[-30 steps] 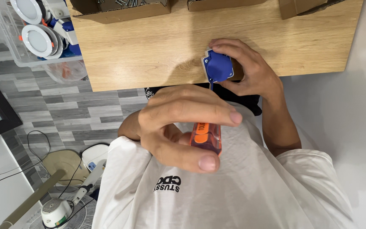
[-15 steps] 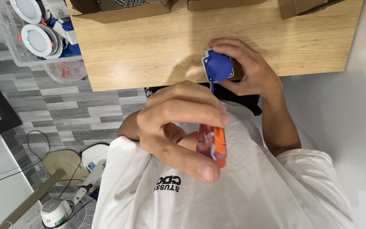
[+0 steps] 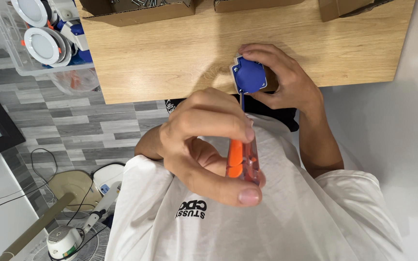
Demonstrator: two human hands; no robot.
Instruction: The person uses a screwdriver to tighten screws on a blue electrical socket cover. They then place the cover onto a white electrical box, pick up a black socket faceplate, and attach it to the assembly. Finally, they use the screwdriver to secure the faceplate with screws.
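— Blue socket housing (image 3: pixel 250 76): it is held against the near edge of the wooden desk (image 3: pixel 180 58), the right hand (image 3: pixel 286 79) wrapped closely around its far side.

— And the screwdriver (image 3: pixel 242 157)?

— Its orange and clear handle is clasped in the left hand (image 3: pixel 204 145), fingers fully curled; the thin shaft is pointed at the housing's underside.

— What else is seen near the housing?

— Cardboard boxes (image 3: pixel 136 10) are set along the desk's far edge. A clear bin of white round lamps (image 3: pixel 39 43) is placed beside the desk.
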